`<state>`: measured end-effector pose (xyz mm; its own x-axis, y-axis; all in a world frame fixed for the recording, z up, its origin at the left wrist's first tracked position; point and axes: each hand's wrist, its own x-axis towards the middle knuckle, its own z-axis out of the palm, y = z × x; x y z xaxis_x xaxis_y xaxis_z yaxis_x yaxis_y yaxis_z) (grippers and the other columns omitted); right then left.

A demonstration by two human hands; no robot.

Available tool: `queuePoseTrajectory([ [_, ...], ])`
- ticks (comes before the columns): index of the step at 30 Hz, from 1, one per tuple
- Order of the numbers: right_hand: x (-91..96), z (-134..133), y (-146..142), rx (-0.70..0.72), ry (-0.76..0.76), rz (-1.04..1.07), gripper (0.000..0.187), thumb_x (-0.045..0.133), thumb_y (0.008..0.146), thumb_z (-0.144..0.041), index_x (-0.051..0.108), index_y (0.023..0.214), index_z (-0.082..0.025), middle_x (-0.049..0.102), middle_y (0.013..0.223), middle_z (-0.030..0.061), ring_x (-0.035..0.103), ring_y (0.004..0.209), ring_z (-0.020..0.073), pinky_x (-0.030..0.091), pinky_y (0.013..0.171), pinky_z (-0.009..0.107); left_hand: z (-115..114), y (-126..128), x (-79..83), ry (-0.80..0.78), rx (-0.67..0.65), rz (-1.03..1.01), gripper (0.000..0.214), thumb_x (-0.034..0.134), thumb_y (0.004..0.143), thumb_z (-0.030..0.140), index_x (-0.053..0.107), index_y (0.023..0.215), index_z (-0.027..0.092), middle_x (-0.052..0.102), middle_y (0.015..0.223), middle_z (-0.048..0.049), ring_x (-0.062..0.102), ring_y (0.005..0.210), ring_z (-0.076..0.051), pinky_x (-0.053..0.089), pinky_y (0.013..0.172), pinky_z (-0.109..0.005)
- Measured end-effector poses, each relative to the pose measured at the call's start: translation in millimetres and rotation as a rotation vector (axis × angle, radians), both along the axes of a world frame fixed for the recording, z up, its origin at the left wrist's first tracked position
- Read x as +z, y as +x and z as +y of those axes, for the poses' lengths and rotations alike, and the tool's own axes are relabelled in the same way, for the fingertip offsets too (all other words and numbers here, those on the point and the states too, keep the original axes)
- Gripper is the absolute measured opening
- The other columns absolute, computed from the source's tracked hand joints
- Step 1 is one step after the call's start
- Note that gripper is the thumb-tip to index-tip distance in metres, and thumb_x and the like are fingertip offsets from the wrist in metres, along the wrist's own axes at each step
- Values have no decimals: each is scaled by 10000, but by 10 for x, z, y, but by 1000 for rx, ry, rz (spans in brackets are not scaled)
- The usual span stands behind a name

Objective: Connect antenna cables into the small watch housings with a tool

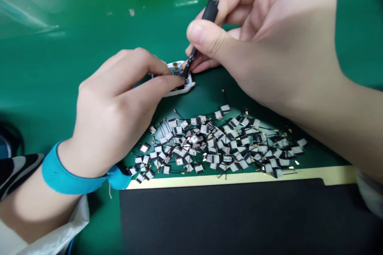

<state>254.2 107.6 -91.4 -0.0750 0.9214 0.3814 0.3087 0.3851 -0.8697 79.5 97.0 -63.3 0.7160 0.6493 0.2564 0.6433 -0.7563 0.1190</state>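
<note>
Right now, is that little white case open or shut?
Open: circuit board shows inside the white case, with the tip of the black tool over it.

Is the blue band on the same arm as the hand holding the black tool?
No, the blue band circles the wrist of the left hand, while the right hand holds the black tool.

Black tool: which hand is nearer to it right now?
Right. The right hand holds the black tool itself; the left hand is at the open device, close to the tool's lower tip.
</note>
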Motion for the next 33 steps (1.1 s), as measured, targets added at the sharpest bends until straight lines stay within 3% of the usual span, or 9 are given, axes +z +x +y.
queuePoseTrajectory([
  [11, 65, -68, 85, -10, 35, -190, 258, 520, 818, -241, 310, 677, -193, 486, 762, -43, 578, 708, 79, 503, 588, 186, -7, -14, -5, 9, -1, 5, 179, 453, 865, 197, 620, 932, 192, 593, 917, -18, 552, 845, -143, 417, 696, -276],
  [15, 68, -113, 111, 52, 64, -281, 235, 460, 831, -374, 305, 746, -218, 403, 701, -50, 530, 873, 117, 438, 689, 214, 13, -30, -12, 42, -28, 23, 178, 453, 865, 201, 616, 933, 178, 584, 906, -28, 545, 829, -146, 405, 677, -268],
  [20, 107, -126, 54, 30, 91, -386, 250, 492, 802, -276, 315, 645, -196, 458, 628, -3, 528, 745, 152, 402, 618, 290, 18, -29, -39, 76, -26, 14, 181, 441, 872, 227, 609, 909, 171, 571, 877, -13, 528, 794, -128, 393, 639, -241],
  [26, 110, -145, 34, 23, 393, -578, 96, 467, 806, -212, 429, 718, -199, 513, 708, -21, 564, 720, 113, 452, 642, 225, 31, -20, -47, 100, -22, 9, 212, 424, 881, 245, 603, 825, 147, 554, 800, -7, 521, 765, -116, 383, 620, -224],
  [33, 152, -171, 12, -8, 384, -638, 150, 449, 820, -217, 457, 670, -213, 582, 693, -25, 594, 735, 147, 470, 620, 259, 58, -6, -47, 82, 31, 13, 265, 377, 890, 290, 555, 746, 156, 528, 751, 6, 525, 736, -101, 391, 597, -212],
])
